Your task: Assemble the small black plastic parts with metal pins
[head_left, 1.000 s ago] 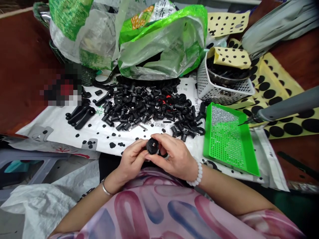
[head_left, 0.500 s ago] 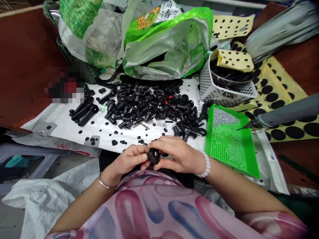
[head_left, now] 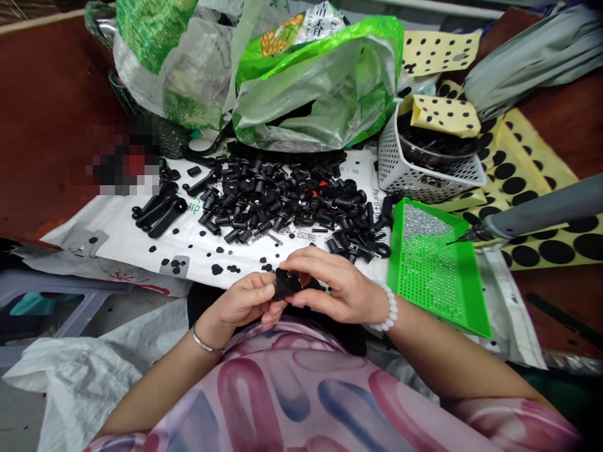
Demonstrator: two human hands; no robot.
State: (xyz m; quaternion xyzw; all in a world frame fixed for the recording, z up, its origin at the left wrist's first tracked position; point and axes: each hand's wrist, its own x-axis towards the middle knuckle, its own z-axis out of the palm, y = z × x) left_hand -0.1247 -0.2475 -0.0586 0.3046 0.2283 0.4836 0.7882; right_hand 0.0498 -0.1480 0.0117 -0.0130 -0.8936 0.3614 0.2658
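Note:
A small black plastic part (head_left: pixel 286 284) is held near my lap, in front of the table's near edge. My left hand (head_left: pixel 249 298) pinches it between thumb and fingers from the left. Round its right side curl the thumb and fingers of my right hand (head_left: pixel 336 289), which grip it too. My fingers hide much of the part, so its exact kind is unclear. Beyond my hands, a heap of black plastic parts (head_left: pixel 264 194) covers the white sack (head_left: pixel 188 251). Several black dots lie scattered on the sack.
On the right stands a green tray (head_left: pixel 473 295) of tiny silvery pieces, with a grey electric screwdriver (head_left: pixel 541 207) pointing over it. Behind it are a white basket (head_left: pixel 424 182) and yellow sticker sheets (head_left: pixel 532 157). Green plastic bags (head_left: pixel 320 119) stand at the back. Black handle-shaped parts (head_left: pixel 164 216) lie left.
The black part has turned in my fingers and shifted slightly left. My right hand's fingers have risen and spread a little; my left hand stays nearly in place.

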